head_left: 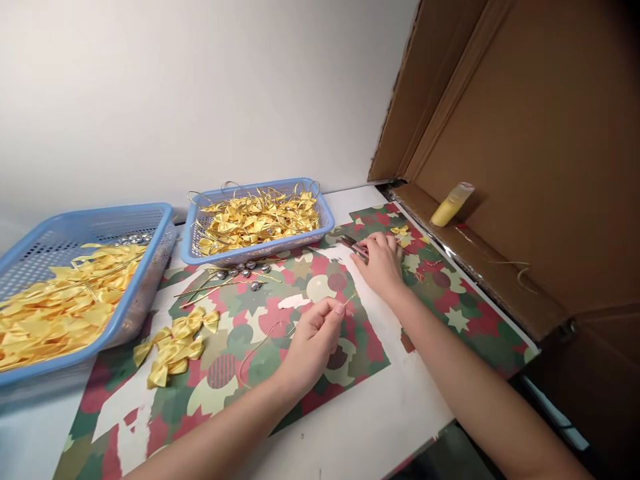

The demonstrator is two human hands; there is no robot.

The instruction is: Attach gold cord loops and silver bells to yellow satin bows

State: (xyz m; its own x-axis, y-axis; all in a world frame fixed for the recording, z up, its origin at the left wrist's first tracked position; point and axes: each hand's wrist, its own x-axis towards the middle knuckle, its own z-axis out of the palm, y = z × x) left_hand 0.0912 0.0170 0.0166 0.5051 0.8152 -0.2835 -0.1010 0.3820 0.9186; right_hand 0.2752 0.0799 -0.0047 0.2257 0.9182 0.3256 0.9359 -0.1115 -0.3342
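Observation:
My left hand (320,328) is closed in a pinch on a thin gold cord (261,341), whose short end pokes out past the fingertips while a loop trails over the patterned paper. Farther right, my right hand (383,263) has its thumb and fingers around dark thread snips (354,247) lying low at the paper; the palm hides part of them. Several yellow ribbon bows (177,343) lie left of my left hand. Behind them are several small silver bells (245,272) and straight gold cords (220,288).
Two blue baskets stand at the back: the left basket (159,257) holds yellow bows and bells, the middle basket (260,252) bows with gold loops. A yellow-filled tube (453,204) leans on a cardboard ledge (485,267) at right. Patterned paper (310,287) covers the table.

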